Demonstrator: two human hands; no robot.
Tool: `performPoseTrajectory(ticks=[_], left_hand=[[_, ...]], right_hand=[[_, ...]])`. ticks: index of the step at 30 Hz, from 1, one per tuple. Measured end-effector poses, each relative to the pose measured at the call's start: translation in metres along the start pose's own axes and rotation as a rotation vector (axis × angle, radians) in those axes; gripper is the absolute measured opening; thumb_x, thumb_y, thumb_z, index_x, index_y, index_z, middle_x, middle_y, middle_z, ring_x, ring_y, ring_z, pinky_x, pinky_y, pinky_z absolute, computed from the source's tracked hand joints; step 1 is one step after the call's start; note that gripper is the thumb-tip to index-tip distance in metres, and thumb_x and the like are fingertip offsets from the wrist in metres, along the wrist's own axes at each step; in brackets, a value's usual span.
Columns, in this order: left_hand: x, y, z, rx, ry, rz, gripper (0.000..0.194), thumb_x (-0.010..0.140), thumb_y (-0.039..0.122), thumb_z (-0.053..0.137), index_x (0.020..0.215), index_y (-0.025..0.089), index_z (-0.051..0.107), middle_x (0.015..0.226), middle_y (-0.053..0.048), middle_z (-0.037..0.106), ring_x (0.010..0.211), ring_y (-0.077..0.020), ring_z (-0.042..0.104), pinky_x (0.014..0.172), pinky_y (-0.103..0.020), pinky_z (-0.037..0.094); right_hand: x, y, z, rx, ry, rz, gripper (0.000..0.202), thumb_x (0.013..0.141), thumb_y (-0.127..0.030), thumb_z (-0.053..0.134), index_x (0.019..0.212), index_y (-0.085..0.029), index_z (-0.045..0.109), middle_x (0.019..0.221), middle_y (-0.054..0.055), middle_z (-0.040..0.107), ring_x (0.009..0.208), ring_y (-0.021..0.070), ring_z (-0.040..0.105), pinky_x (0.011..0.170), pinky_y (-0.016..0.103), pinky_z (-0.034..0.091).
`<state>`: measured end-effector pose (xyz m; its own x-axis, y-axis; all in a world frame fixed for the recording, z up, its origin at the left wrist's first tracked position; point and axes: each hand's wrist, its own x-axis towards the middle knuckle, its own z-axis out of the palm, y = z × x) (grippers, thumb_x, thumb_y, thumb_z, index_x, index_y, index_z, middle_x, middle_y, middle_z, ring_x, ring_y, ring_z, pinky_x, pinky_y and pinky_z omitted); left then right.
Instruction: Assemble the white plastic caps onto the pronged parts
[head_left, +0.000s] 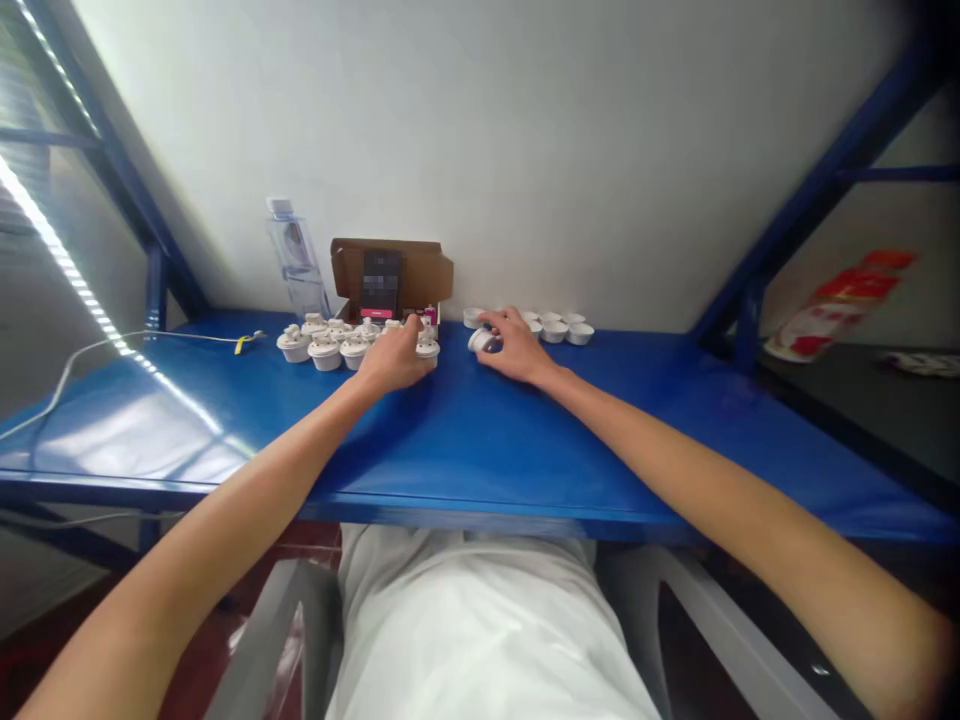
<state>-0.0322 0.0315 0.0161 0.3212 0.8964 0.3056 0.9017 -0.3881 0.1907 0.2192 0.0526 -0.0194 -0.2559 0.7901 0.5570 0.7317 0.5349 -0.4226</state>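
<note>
My left hand (396,358) reaches the right end of a group of white round fittings (326,353) with knobbed tops. Its thumb and fingers close around the end fitting (427,350), partly hiding it. My right hand (517,347) grips a small white round cup (481,340) tilted on its side, with its dark inside or end toward the palm. Just behind that hand stand several white cups (554,330) in rows near the wall, some hidden by the fingers.
A phone (381,283) leans in an opened cardboard box (426,272) at the back. Left of it stands a clear bottle (296,255). A white cable (180,335) runs over the blue table (465,450). Blue frame posts (780,200) rise at both sides; a red-and-white bottle (840,305) is far right.
</note>
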Motion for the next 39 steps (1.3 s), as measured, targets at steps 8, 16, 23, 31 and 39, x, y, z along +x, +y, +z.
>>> performPoseTrajectory(ticks=[8,16,23,31,39], left_hand=[[-0.002,0.002,-0.002,0.001,-0.017,-0.005,0.050,0.085,0.046,0.059,0.126,0.019,0.055,0.112,-0.018,0.071,0.104,-0.0392,0.067,0.085,-0.043,0.050],[-0.003,0.004,-0.003,0.019,-0.008,0.005,0.047,0.084,0.048,0.060,0.123,0.021,0.056,0.108,-0.015,0.072,0.101,-0.0364,0.068,0.081,-0.040,0.050],[-0.003,0.004,-0.003,-0.005,-0.006,0.001,0.048,0.084,0.045,0.060,0.125,0.021,0.056,0.105,-0.013,0.073,0.100,-0.0348,0.068,0.081,-0.038,0.049],[-0.002,0.003,-0.002,-0.006,-0.017,-0.006,0.050,0.084,0.047,0.060,0.127,0.021,0.056,0.109,-0.014,0.073,0.102,-0.0351,0.068,0.083,-0.039,0.049],[-0.005,0.006,-0.004,-0.022,0.010,-0.006,0.057,0.083,0.042,0.062,0.135,0.021,0.049,0.103,-0.013,0.074,0.100,-0.0348,0.069,0.081,-0.039,0.049]], right_hand=[[-0.002,0.008,0.008,-0.044,-0.002,0.008,0.016,0.083,-0.031,0.068,0.094,-0.020,0.062,0.111,0.010,0.057,0.095,0.0244,0.061,0.093,0.039,0.052],[-0.004,0.002,0.004,-0.149,0.072,-0.003,0.036,0.082,-0.035,0.070,0.113,-0.020,0.059,0.121,0.013,0.060,0.105,0.0290,0.060,0.093,0.040,0.049],[-0.007,-0.020,0.003,-0.289,-0.072,-0.030,0.026,0.090,-0.041,0.059,0.074,-0.022,0.066,0.079,0.008,0.070,0.081,0.0267,0.065,0.079,0.037,0.047],[-0.009,-0.015,0.012,-0.266,-0.178,0.013,0.036,0.094,-0.049,0.058,0.108,-0.020,0.077,0.107,0.013,0.078,0.100,0.0318,0.071,0.084,0.038,0.051],[-0.006,-0.012,0.018,-0.148,-0.232,-0.154,0.042,0.097,-0.028,0.053,0.135,-0.013,0.063,0.145,0.014,0.062,0.133,0.0277,0.058,0.114,0.039,0.042]])
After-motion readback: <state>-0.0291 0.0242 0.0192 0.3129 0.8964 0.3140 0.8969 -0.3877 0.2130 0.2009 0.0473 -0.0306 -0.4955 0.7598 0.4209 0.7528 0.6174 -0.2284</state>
